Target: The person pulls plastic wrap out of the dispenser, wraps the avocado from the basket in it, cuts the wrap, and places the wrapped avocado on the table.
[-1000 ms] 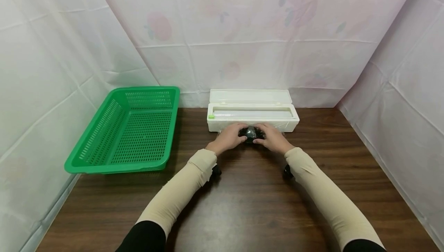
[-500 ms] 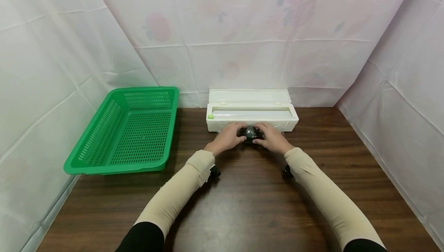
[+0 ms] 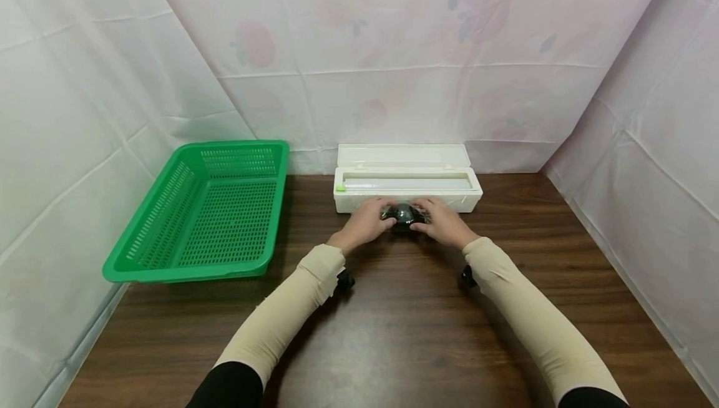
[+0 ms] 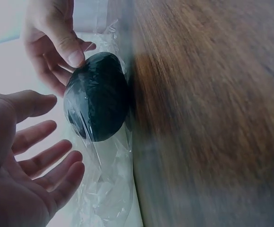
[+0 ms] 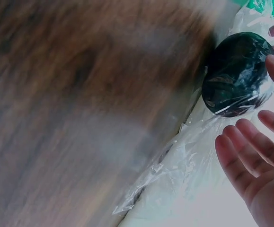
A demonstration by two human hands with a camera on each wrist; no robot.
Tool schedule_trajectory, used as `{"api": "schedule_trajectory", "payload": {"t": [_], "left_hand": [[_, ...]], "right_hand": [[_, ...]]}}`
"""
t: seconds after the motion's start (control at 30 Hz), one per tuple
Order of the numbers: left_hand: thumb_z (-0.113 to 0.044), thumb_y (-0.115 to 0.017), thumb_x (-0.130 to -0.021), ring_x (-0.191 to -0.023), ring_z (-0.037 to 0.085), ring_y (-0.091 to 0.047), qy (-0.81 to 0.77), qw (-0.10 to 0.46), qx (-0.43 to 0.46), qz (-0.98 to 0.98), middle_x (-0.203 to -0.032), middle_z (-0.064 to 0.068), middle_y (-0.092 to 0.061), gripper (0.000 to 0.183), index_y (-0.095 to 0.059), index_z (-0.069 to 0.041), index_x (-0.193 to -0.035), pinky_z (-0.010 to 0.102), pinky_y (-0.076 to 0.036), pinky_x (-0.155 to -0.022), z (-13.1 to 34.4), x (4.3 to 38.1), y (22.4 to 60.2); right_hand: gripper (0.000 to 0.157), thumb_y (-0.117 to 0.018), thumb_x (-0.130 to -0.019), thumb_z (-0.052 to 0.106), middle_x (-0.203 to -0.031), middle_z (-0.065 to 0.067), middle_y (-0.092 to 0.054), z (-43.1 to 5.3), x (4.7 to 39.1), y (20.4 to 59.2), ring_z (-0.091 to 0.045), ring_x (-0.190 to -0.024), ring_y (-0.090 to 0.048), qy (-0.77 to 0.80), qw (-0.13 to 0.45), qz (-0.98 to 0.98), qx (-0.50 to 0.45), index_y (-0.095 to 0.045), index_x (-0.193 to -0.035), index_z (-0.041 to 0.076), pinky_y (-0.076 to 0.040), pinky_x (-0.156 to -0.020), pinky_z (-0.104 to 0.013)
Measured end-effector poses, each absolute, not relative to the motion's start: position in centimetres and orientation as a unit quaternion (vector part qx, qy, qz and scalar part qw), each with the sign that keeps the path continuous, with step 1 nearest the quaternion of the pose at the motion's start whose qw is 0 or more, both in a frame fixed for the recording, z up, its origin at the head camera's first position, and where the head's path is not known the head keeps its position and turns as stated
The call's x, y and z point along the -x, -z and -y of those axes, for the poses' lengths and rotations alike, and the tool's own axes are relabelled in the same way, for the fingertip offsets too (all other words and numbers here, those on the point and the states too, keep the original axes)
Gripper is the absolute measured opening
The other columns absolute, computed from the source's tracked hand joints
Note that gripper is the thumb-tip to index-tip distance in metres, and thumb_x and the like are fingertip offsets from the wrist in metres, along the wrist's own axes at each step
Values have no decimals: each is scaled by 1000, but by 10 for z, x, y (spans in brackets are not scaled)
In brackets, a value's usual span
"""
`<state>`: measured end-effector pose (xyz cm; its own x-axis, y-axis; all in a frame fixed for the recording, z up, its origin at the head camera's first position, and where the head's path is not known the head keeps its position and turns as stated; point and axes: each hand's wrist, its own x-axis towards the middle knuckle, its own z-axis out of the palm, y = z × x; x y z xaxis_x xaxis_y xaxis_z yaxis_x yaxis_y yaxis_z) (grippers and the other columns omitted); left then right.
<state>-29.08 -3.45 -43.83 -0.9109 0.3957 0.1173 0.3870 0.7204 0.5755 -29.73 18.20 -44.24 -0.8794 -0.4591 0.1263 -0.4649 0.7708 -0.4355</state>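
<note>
A dark, egg-shaped object (image 3: 403, 217), smooth and wrapped in clear cling film (image 4: 103, 189), sits just in front of a white cling film dispenser box (image 3: 460, 201). My left hand (image 3: 365, 224) is at its left side, fingers spread and relaxed; the left wrist view shows a gap between them and the object. On the other side is my right hand (image 3: 444, 224), its fingers also loose. In the left wrist view the right thumb (image 4: 75, 57) overlaps the object's edge; whether it touches, I cannot tell. Loose film trails from the object on both sides.
The dispenser's lid (image 3: 403, 155) stands raised at the back, with a small green slider (image 3: 340, 188) at the box's left end. Left on the brown wooden table (image 3: 404, 333) is a green slotted basket (image 3: 272, 233). White cloth (image 3: 393, 102) hangs around the back and sides.
Both hands have loosened and drawn slightly apart, so more of the dark object shows between them. The object, box and basket stay in place.
</note>
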Motion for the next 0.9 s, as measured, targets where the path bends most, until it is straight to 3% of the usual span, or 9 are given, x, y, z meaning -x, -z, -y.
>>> {"api": "schedule_trajectory", "payload": {"t": [0.33,0.9], "left_hand": [[-25,-65,-95,-119,28,-58,-322,-11,-180,-929,-135,11,-56,39,-60,-16,-132,43,-50,-97,41,287,435],[-18,-69,-90,-123,35,-53,-333,-105,-171,-921,-129,15,-61,33,-66,-7,-121,46,-43,-105,53,287,432]], "right_hand": [[58,-67,-92,31,-121,-19,-57,-182,296,435,-35,-110,-57,-238,5,941,-240,-49,-139,3,-49,-92,-50],[53,-65,-94,31,-120,-20,-58,-180,298,423,-34,-109,-58,-235,37,938,-250,-53,-135,0,-49,-90,-49]]}}
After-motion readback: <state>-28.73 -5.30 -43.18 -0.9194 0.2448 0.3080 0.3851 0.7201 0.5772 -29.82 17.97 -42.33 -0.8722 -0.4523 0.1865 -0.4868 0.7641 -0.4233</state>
